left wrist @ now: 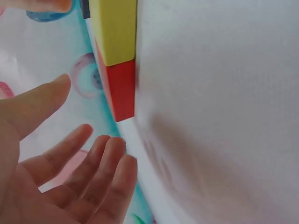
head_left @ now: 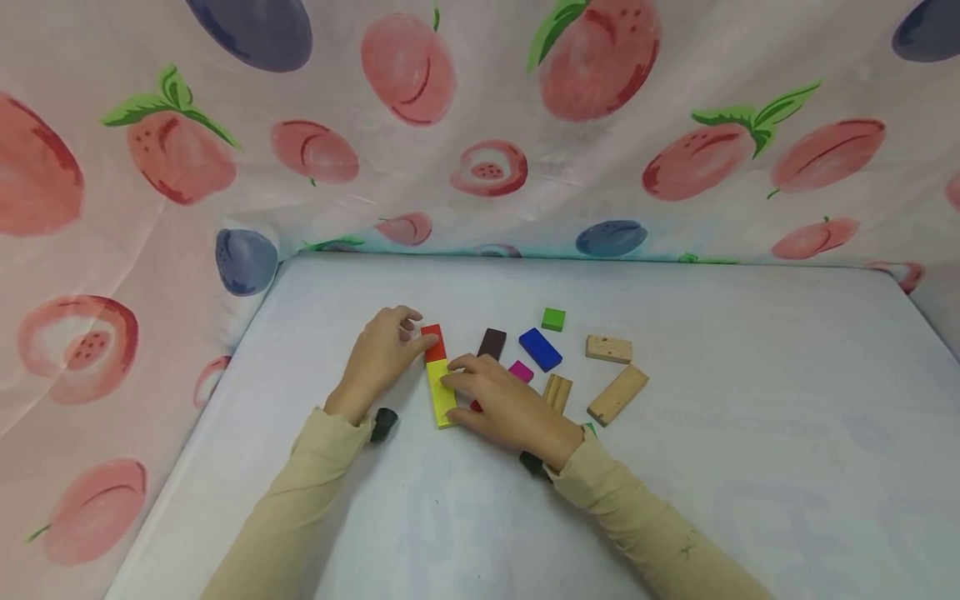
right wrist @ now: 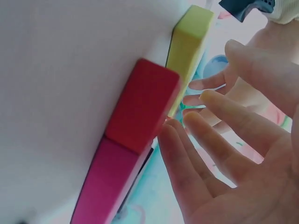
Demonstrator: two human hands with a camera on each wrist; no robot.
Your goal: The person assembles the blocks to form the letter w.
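A red block [head_left: 434, 343] lies end to end with a yellow block [head_left: 442, 395], making one straight strip on the table. Beside the red block is my left hand [head_left: 384, 357], its fingers relaxed; the left wrist view shows a gap between them and the block. My right hand [head_left: 512, 408] reaches over the yellow block's right side with fingers extended, holding nothing; whether its fingertips touch the block I cannot tell. Close under that hand, a second red block [right wrist: 142, 102] meets a magenta block [right wrist: 106, 179] end to end.
Right of the strip lie a dark brown block [head_left: 492, 342], a blue block [head_left: 540, 349], a small green block [head_left: 553, 319] and several plain wooden blocks [head_left: 618, 395]. Patterned cloth [head_left: 487, 100] hangs behind the white table [head_left: 750, 358]. Dark straps [head_left: 383, 425] sit at the wrists.
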